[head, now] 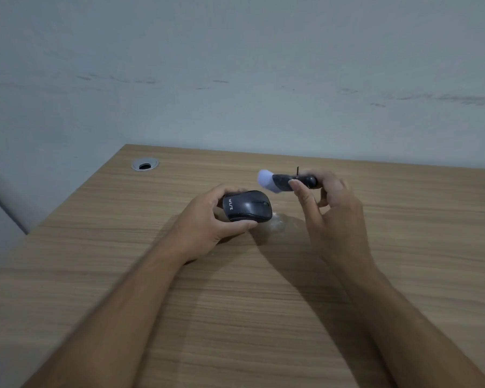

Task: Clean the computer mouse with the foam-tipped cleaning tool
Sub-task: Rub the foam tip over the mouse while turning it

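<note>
On a wood-grain worktop (235,317) against a pale wall, two bare hands work near the middle. The left hand (205,222) holds a dark mouse (247,205), fingers clamped on its sides; its long axis runs left to right, its scroll wheel end pointing right. The right hand (331,208) is raised just right of the mouse, fingers closed on a dark tool (287,182). The tool lies roughly level, its pale foam tip (266,179) pointing left, just above and apart from the mouse. A round cable hole (145,164) sits at the far left.
</note>
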`<state>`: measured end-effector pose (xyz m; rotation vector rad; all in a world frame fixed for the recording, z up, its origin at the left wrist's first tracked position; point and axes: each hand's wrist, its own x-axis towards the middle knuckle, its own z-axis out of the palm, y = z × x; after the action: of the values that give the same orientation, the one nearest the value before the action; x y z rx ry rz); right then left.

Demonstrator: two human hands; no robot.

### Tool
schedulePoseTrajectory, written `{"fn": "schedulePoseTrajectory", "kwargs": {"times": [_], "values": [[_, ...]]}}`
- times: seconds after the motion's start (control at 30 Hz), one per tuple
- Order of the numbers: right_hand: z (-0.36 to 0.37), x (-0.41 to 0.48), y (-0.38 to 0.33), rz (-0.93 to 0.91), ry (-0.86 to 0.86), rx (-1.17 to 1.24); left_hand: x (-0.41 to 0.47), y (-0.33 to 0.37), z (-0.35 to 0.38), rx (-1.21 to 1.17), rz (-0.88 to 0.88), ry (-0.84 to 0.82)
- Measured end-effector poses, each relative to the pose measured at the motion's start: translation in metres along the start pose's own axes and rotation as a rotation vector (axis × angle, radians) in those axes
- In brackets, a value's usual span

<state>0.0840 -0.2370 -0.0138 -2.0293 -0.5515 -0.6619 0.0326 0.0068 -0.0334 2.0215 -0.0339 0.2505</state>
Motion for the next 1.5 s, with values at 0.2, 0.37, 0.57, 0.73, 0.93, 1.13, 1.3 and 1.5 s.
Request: {"fn": "schedulePoseTrajectory", "kwargs": {"times": [0.2,0.37,0.57,0.73,0.93,1.13,1.3,1.5], "values": [[-0.003,-0.003,0.001,-0.169,-0.23,-0.055,0.001,-0.003,-0.004,-0.022,-0.038,0.026],[-0.013,0.005,0.0,-0.143,-0.078,-0.079,0.002,0.0,-0.001,-0.05,0.004,0.0],[-0.011,0.0,-0.004,-0.248,-0.267,-0.1,0.002,-0.001,-0.001,-0.087,-0.012,0.001],[-0.009,-0.006,-0.022,-0.237,-0.083,-0.031,-0.002,0.008,0.001,0.092,0.04,-0.023],[0.006,-0.012,-0.033,-0.251,-0.109,-0.054,-0.006,0.021,0.003,0.17,0.126,0.03],[-0.005,-0.01,-0.036,-0.267,-0.098,-0.007,-0.008,0.029,0.006,0.279,0.145,0.034],[-0.007,-0.007,-0.03,-0.259,-0.047,-0.051,-0.01,0.029,0.005,0.223,0.145,0.066],[-0.007,-0.01,-0.041,-0.334,-0.137,-0.011,-0.009,0.031,0.009,0.306,0.083,0.033]]}}
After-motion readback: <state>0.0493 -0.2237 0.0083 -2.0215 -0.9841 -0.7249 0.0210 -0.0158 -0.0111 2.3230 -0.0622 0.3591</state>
